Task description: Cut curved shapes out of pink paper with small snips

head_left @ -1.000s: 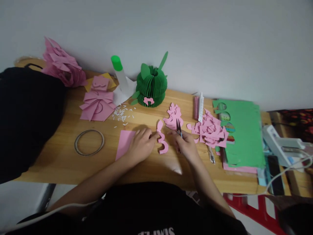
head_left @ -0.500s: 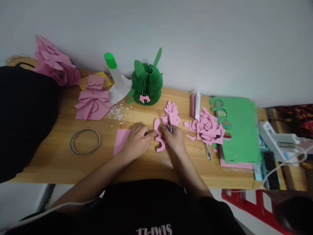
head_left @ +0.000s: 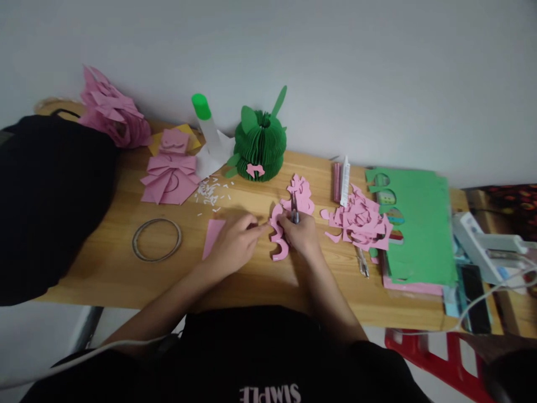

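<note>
My left hand [head_left: 235, 242] rests on the wooden table [head_left: 104, 268], fingers pinched at the left edge of a curly pink paper cut-out [head_left: 278, 235]. My right hand [head_left: 298, 234] is closed round small scissors [head_left: 294, 208], whose blades point up and away, right beside the same cut-out. Both hands touch the pink piece between them. A flat pink paper sheet [head_left: 212, 235] lies partly under my left hand. A small heap of pink cut shapes [head_left: 301, 193] sits just beyond the scissors.
A green honeycomb paper ball [head_left: 260, 144] and a green-capped glue bottle [head_left: 206, 127] stand at the back. Folded pink paper [head_left: 170, 178], a tape ring [head_left: 156, 239], pink scraps [head_left: 358, 219], green sheets [head_left: 415, 224], a pen [head_left: 363, 262] and a black bag [head_left: 46, 196] surround the hands.
My right hand with the scissors has moved left, from apart to right against the pink cut-out. My left hand has stayed at the cut-out's left edge.
</note>
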Tool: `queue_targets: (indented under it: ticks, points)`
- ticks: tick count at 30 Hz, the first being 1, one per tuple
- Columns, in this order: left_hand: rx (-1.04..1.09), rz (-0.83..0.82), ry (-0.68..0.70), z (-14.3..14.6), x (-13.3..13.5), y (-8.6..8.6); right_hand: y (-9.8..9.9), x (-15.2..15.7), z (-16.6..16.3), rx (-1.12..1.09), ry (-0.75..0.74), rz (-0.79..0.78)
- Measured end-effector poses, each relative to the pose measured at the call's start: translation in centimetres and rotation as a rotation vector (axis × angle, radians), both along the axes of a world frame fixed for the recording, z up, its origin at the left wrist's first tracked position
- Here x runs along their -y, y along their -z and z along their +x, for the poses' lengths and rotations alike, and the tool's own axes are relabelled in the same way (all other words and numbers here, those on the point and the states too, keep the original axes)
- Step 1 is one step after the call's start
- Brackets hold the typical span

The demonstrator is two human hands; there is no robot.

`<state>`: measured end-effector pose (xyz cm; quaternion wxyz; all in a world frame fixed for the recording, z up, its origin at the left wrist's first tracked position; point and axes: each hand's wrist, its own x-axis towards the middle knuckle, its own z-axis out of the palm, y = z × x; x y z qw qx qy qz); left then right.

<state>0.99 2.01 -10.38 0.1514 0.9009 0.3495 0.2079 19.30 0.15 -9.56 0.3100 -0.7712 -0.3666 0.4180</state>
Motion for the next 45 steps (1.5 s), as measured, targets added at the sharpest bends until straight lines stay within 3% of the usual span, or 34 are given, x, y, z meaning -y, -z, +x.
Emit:
queue_targets:
  ticks: [6,13,19,24,27,31,33,36,38,39,42,45]
  points:
    - [-0.109,0.07,-0.073,-7.2,1.1,-1.2,-0.8,2.9,2.7,0.069,-0.014,-0.013]
    - [-0.285,0.09,0.125,-11.9,7.0,-0.3,-1.5,5.2,3.6,0.218,0.04,0.046]
    - [-0.119,0.149,0.097,-13.2,9.8,-0.4,-3.2,7.4,1.7,0.125,-0.095,0.04]
    - [-0.075,0.215,0.033,-13.3,10.3,-1.0,-2.9,8.5,-2.6,-0.306,-0.344,-0.132]
    - [-0.071,0.3,0.034,-12.4,10.3,-1.8,-2.0,8.5,-5.2,-0.512,-0.35,-0.133]
    - [0.067,0.42,0.048,-10.4,9.7,-2.6,-2.7,7.9,-5.8,-0.538,-0.302,0.019]
    - [0.25,0.306,-0.056,-9.3,8.8,-3.2,-4.0,7.5,-4.9,-0.537,-0.284,0.113]
    - [0.489,-0.093,-0.182,-7.4,7.1,-4.6,-6.6,7.2,-3.1,-0.547,-0.301,0.255]
    - [0.537,-0.438,-0.096,-6.1,6.1,-6.1,-8.2,7.0,-2.2,-0.507,-0.34,0.335]
    - [0.526,-0.533,-0.042,-5.4,5.8,-6.9,-9.0,6.9,-1.9,-0.47,-0.363,0.364]
    - [0.476,-0.725,0.073,-3.8,5.5,-9.3,-10.8,6.7,-1.3,-0.345,-0.374,0.447]
    - [0.552,-0.819,0.041,-2.7,5.5,-10.9,-11.7,7.2,-0.8,-0.279,-0.192,0.593]
